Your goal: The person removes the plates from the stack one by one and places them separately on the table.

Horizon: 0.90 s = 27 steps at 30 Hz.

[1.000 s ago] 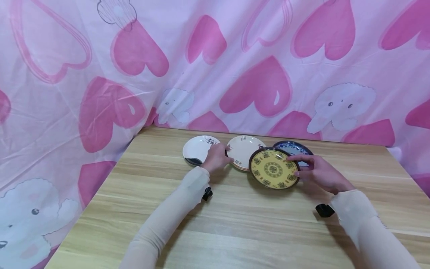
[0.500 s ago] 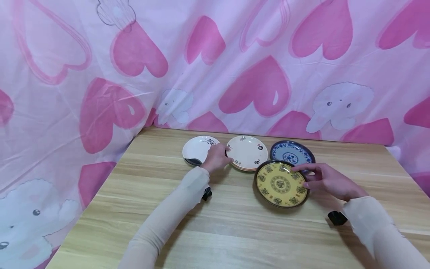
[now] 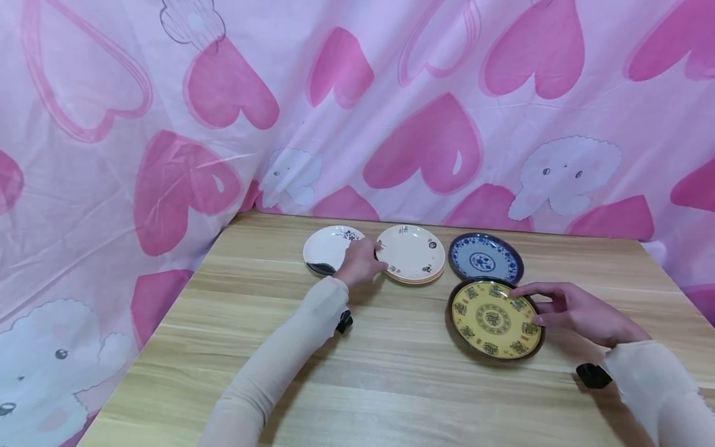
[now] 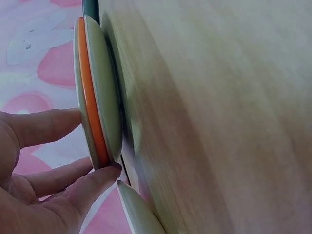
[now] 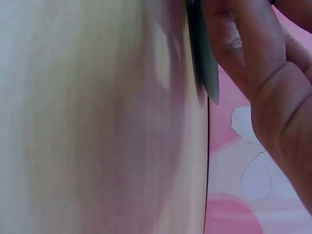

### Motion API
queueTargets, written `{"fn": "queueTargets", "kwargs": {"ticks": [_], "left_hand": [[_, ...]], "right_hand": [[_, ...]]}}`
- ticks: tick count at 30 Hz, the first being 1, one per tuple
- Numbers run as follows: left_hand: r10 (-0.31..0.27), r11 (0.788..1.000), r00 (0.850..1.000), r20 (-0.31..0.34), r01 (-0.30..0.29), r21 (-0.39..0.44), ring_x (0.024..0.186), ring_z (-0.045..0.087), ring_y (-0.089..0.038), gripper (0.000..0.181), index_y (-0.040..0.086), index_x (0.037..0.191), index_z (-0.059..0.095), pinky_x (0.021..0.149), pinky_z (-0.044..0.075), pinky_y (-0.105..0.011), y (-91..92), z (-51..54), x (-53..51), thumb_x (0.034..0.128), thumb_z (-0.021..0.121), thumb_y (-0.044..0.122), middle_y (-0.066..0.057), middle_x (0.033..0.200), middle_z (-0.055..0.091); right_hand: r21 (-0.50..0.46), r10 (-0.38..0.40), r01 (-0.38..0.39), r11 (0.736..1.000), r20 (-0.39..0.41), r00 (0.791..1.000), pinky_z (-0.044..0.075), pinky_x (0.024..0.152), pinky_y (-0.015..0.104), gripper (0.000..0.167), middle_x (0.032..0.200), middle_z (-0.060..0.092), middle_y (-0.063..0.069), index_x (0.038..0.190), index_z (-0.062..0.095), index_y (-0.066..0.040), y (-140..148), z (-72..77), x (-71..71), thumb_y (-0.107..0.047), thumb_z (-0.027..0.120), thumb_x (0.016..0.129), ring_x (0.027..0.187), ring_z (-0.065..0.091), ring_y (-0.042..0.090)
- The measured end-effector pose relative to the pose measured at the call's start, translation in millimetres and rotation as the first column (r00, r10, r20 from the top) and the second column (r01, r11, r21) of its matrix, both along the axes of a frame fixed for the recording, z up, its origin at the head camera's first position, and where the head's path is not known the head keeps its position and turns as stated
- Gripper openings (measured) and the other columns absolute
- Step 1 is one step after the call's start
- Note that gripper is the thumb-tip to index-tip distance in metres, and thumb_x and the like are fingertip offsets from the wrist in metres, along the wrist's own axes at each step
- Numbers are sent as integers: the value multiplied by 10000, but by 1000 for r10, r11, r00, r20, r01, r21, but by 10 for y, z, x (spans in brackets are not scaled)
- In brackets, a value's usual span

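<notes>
My right hand (image 3: 581,313) pinches the right rim of a yellow plate (image 3: 493,318) with a dark brown edge, held just in front of a blue-and-white plate (image 3: 486,257). In the right wrist view the fingers of my right hand (image 5: 268,63) cover most of what they hold. My left hand (image 3: 360,262) touches the left edge of a stack of cream plates (image 3: 412,253). The left wrist view shows the fingers and thumb of my left hand (image 4: 53,180) at the rims of that stack (image 4: 109,97), which has an orange layer.
A white plate (image 3: 329,248) with a black leaf pattern lies left of the cream stack, partly behind my left hand. The wooden table (image 3: 368,385) meets a pink heart-patterned cloth (image 3: 424,143) behind and at the left.
My right hand has moved the yellow plate right and toward the front of the table, uncovering the cream stack and most of the blue plate. My left hand has stayed at the stack.
</notes>
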<state>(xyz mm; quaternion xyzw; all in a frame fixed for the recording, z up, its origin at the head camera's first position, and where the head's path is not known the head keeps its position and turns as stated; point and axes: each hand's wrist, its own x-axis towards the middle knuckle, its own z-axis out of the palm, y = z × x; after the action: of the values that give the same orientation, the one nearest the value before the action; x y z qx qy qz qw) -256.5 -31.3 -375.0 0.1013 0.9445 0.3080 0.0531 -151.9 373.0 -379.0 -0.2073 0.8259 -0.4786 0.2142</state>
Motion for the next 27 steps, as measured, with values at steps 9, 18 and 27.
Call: {"fn": "queueTargets", "kwargs": {"ticks": [9,18,27], "left_hand": [[-9,1000,1000,-4,9,-2,1240,615,-337,460,13,1260,674,1098,494,-417,-10,-5,1,832,792,137,-159,1316,677],[-1,1000,1000,3,1,11,1267,606,-348,475,18,1267,669,1128,472,-424,-15,17,-21,825,801,131,-161,1324,672],[-5,1000,1000,-3,5,4,1252,607,-352,468,21,1258,676,1126,468,-426,-30,-6,-1,823,801,140,-165,1310,680]], "right_hand": [[-53,39,-35,998,74,997,514,940,105,545,1376,564,-262,1437,463,48,77,-64,52,-6,633,922,1226,505,-165],[-52,35,-31,998,81,996,467,957,72,555,1418,536,-269,1448,463,25,130,-94,49,-37,636,924,1280,396,-213],[-38,57,-56,998,34,998,585,870,200,518,1411,535,-256,1395,517,41,127,-138,-6,14,645,894,1251,464,-183]]}}
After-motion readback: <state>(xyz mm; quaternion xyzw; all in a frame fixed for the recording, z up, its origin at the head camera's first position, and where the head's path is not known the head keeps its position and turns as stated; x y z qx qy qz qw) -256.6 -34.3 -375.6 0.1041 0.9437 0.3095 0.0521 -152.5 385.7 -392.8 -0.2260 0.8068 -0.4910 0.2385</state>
